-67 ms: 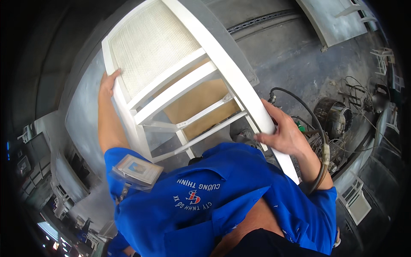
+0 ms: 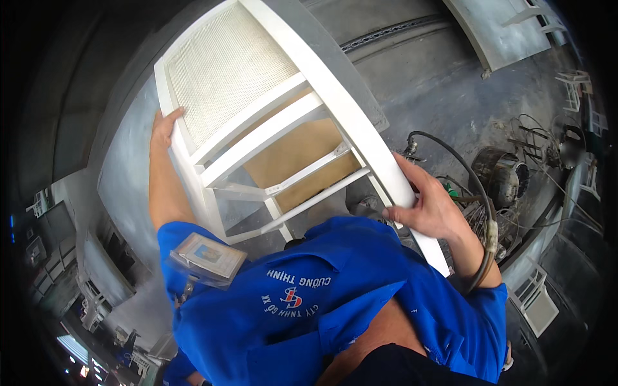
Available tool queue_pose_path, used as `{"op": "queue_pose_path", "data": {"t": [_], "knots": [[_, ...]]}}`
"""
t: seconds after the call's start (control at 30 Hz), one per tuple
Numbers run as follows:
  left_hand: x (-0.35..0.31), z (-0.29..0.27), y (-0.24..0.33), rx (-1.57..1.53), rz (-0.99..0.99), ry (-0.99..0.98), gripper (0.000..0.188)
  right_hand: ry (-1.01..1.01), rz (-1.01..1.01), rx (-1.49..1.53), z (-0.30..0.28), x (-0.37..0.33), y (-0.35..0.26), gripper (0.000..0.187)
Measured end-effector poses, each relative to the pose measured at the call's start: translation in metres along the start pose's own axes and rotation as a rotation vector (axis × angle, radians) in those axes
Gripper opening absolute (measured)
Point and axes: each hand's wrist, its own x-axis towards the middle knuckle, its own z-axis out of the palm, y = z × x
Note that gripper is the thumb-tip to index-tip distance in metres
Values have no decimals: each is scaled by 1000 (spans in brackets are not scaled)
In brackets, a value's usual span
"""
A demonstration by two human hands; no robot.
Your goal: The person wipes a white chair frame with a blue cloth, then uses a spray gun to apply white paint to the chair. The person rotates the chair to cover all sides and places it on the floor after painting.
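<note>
A white wooden chair (image 2: 267,138) with a woven mesh back panel (image 2: 225,67) is held tilted in front of me. My left hand (image 2: 166,127) grips the outer edge of its left upright, beside the mesh, with the thumb over the front. Lower on the opposite upright, my right hand (image 2: 428,202) is closed round the rail, thumb on one side and fingers on the other. Crossbars and legs show below the panel, in front of a brown board (image 2: 299,161). The chair's top end runs out of the picture.
A black hose (image 2: 460,154) arcs past my right forearm. Beyond it stand a stained metal drum (image 2: 499,174) and tangled cables. A pale panel (image 2: 502,32) is at the upper right, another white chair frame (image 2: 537,302) at the lower right. A large grey sheet (image 2: 125,174) lies behind my left arm.
The chair and both hands have shifted very slightly. Both hands keep their hold on the uprights.
</note>
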Motion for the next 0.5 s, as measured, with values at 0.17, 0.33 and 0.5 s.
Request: {"op": "queue_pose_path", "data": {"t": [0.17,0.33,0.5], "knots": [[53,16,-22,133,3,137,101,-13,17,24,-16,15,-23,87],[111,29,-57,353,-20,144,104,-7,-44,48,-20,63,-48,66],[137,52,-65,485,41,122,94,-65,11,30,-29,101,-61,48]]}}
